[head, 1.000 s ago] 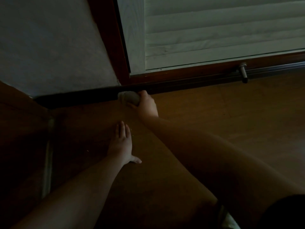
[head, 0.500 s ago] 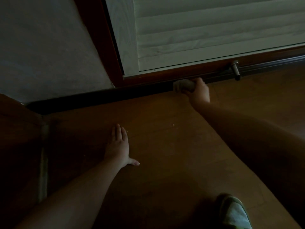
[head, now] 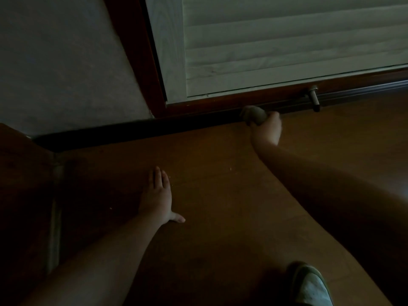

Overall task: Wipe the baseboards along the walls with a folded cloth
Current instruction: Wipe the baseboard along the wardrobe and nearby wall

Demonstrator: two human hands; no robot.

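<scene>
Right hand (head: 266,129) gripping folded cloth (head: 253,115), pressing it against baseboard (head: 198,118); baseboard running left-right ahead, stretching on toward doorstop (head: 313,98); left hand (head: 157,196) lying flat on floor (head: 220,195), empty, bracing.

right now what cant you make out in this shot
- Head view, cloth: blurred and dark, its folds unreadable; right hand covers part of it.
- Baseboard: too dark to judge dust.
- Shoe: cut off by the bottom edge.
- Left hand: palm hidden, flat on the floor.
</scene>
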